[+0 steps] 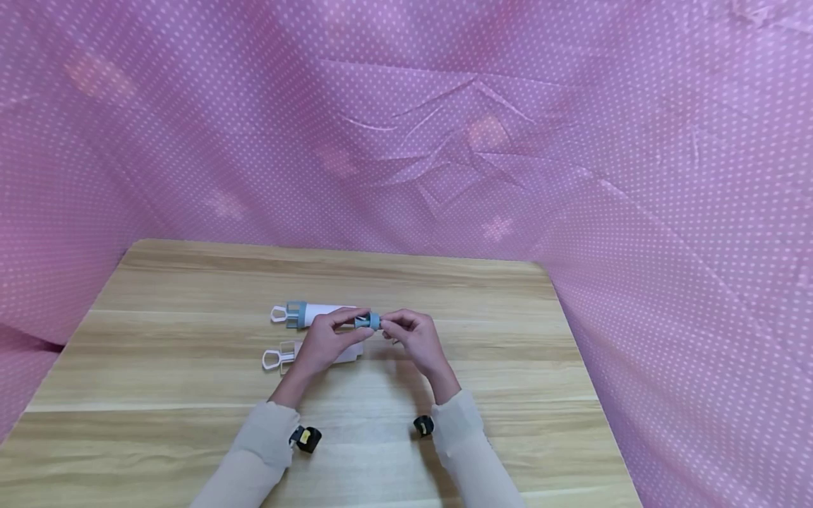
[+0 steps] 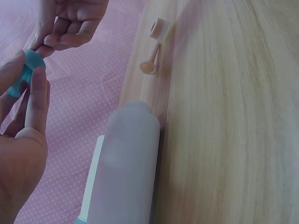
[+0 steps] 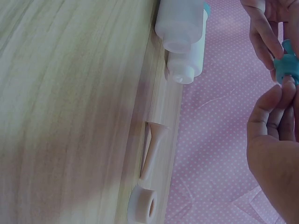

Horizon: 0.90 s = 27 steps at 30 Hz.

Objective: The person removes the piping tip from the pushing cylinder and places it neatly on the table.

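Note:
Above the table my left hand [image 1: 325,342] holds a small teal cap [image 1: 373,322] between thumb and fingers. A narrow teal stem on the cap points back toward the left palm. From the other side my right hand [image 1: 414,339] meets it, thumb and fingertips pinching at the cap's wide end; in the right wrist view a fingertip covers the middle of that end. Behind the left hand lies a white bottle [image 1: 319,312] with a teal collar [image 1: 296,315]. Nearer, partly hidden by that hand, lies a pale pinkish bottle [image 2: 127,163]. Both bottles show open necks in the right wrist view.
On the table past the bottle necks lie a pale pink flared piece [image 3: 153,148] and a pink ring-shaped cap [image 3: 144,205]. White loop handles [image 1: 278,315] stick out at the bottles' left ends. A pink dotted cloth [image 1: 406,141] hangs around the wooden table [image 1: 190,451].

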Tool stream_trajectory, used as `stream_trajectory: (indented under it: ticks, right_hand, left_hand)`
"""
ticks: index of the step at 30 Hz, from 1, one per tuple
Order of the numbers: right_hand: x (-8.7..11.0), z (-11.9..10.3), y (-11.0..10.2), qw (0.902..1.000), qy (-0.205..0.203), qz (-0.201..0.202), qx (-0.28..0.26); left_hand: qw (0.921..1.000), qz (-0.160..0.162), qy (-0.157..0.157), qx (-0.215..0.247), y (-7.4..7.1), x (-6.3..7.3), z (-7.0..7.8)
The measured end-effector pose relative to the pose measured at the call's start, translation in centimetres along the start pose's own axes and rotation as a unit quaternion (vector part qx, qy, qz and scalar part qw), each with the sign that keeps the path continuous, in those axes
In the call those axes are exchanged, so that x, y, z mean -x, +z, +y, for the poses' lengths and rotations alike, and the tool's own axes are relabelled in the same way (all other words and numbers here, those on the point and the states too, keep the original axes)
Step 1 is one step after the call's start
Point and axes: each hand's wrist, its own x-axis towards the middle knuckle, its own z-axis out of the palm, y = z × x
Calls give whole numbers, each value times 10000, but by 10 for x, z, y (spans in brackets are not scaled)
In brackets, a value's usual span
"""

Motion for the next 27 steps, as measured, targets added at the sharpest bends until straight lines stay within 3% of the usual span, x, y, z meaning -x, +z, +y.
stream_trajectory:
  ticks: [17, 27]
  right_hand:
    - [3, -4, -3, 9998, 51, -60, -194]
    - [1, -4, 0, 9997, 155, -132, -104]
  left_hand:
    - [9998, 92, 167, 6, 2, 2, 3]
    - [9998, 163, 92, -33, 0, -1, 1]
